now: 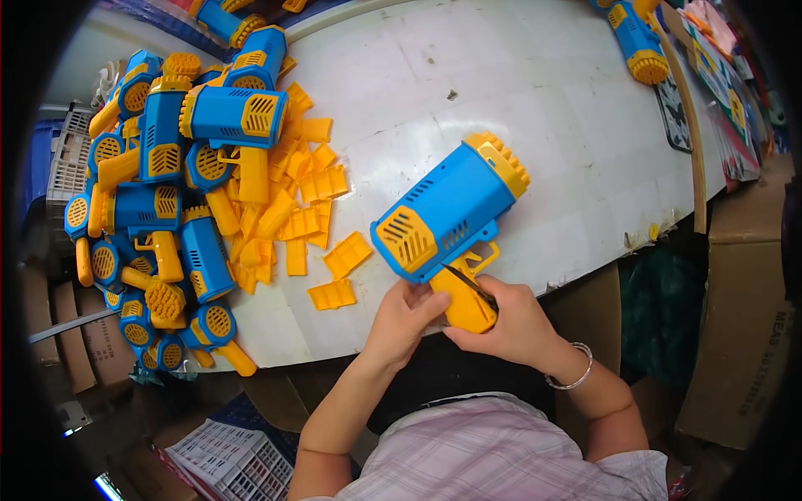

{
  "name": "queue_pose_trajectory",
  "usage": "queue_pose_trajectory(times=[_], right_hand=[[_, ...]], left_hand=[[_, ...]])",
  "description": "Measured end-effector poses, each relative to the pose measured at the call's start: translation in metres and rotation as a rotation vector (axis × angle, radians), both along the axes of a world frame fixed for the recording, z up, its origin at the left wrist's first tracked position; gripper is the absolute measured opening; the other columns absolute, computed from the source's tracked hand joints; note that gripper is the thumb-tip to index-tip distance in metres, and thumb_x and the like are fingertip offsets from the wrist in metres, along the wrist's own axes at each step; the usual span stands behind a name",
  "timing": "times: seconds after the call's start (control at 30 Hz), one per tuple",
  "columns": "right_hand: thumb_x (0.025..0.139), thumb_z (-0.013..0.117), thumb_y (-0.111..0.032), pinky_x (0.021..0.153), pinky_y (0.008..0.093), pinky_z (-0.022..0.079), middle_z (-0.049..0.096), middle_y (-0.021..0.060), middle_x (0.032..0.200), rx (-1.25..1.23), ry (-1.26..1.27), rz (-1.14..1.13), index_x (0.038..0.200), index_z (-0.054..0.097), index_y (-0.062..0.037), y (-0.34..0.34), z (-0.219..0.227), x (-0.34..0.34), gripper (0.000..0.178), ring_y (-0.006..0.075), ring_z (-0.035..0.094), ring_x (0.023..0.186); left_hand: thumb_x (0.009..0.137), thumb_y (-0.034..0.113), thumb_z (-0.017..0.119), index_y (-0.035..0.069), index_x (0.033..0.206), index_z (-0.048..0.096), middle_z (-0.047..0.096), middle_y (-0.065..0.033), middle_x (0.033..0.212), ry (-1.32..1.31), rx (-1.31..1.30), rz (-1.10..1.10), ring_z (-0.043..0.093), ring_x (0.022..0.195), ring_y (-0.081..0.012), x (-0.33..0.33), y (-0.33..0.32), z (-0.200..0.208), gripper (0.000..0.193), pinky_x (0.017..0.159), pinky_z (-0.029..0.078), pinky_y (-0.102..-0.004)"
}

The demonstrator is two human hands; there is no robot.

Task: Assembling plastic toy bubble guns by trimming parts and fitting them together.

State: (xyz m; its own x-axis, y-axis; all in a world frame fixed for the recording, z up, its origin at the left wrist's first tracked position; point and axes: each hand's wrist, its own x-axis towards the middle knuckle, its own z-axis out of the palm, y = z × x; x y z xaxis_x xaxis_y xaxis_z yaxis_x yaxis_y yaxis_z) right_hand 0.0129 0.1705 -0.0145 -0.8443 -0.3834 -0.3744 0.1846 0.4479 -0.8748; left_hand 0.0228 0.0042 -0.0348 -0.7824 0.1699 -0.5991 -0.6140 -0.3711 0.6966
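Observation:
A blue and yellow toy bubble gun (451,204) lies tilted over the near edge of the table, its yellow toothed muzzle pointing up and right. My left hand (403,321) grips its yellow handle (461,301) from the left, thumb on the side and fingers partly hidden beneath. From the right my right hand (520,321) closes on the same handle, below the trigger. A thin black strip (469,282) runs along the handle by my right fingers; I cannot tell what it is. Nearest on the left lie loose yellow plastic covers (332,295).
A heap of similar bubble guns (163,134) fills the left of the white table (535,92), beside a pile of yellow covers (292,188). Another gun (637,42) and a patterned phone (673,113) sit at the far right. Cardboard boxes (739,317) stand right of the table.

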Motion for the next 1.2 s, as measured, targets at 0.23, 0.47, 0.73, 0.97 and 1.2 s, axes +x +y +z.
queue_pose_trajectory(times=[0.23, 0.47, 0.73, 0.97, 1.2], right_hand=[[0.067, 0.071, -0.026, 0.057, 0.0306, 0.049, 0.062, 0.0156, 0.072, -0.224, -0.092, 0.010, 0.093, 0.057, 0.0048, 0.010, -0.005, 0.002, 0.043, 0.0255, 0.063, 0.063], [0.066, 0.071, -0.026, 0.056, 0.0307, 0.050, 0.061, 0.0183, 0.073, -0.094, 0.137, -0.119, 0.096, 0.057, 0.0062, -0.002, -0.015, 0.009, 0.046, 0.0291, 0.063, 0.063], [0.065, 0.070, -0.022, 0.055, 0.0287, 0.049, 0.060, 0.0163, 0.067, -0.135, 0.192, -0.136, 0.095, 0.058, 0.0043, -0.002, -0.032, 0.017, 0.042, 0.0249, 0.062, 0.058], [0.069, 0.070, -0.023, 0.055, 0.0231, 0.047, 0.061, 0.0072, 0.064, -0.112, 0.000, -0.131, 0.090, 0.060, 0.0027, 0.005, -0.015, 0.014, 0.035, 0.0080, 0.058, 0.057], [0.069, 0.070, -0.023, 0.056, 0.0239, 0.047, 0.062, 0.0095, 0.069, -0.150, 0.048, -0.148, 0.095, 0.059, 0.0035, -0.007, -0.025, 0.013, 0.039, 0.0093, 0.058, 0.058]], left_hand=[[0.081, 0.013, 0.061, -0.002, 0.127, 0.030, 0.042, -0.0178, 0.125, 0.044, 0.532, -0.082, 0.044, 0.115, -0.0262, 0.002, 0.002, -0.003, 0.058, 0.095, 0.039, -0.0397], [0.083, 0.006, 0.054, -0.007, 0.120, 0.037, 0.050, -0.0165, 0.116, -0.037, 0.224, -0.034, 0.054, 0.104, -0.0235, 0.003, 0.004, 0.012, 0.043, 0.089, 0.045, -0.0342], [0.082, 0.004, 0.056, -0.007, 0.114, 0.043, 0.054, -0.0158, 0.109, -0.039, 0.150, -0.064, 0.057, 0.096, -0.0207, 0.008, 0.004, 0.008, 0.037, 0.082, 0.048, -0.0315], [0.083, 0.010, 0.057, -0.004, 0.116, 0.041, 0.054, -0.0132, 0.109, -0.050, 0.380, -0.042, 0.055, 0.098, -0.0210, 0.005, -0.003, -0.010, 0.039, 0.081, 0.048, -0.0323], [0.085, 0.011, 0.056, -0.005, 0.112, 0.046, 0.057, -0.0124, 0.102, 0.006, 0.166, -0.036, 0.058, 0.091, -0.0194, 0.001, 0.000, 0.004, 0.033, 0.081, 0.048, -0.0318]])
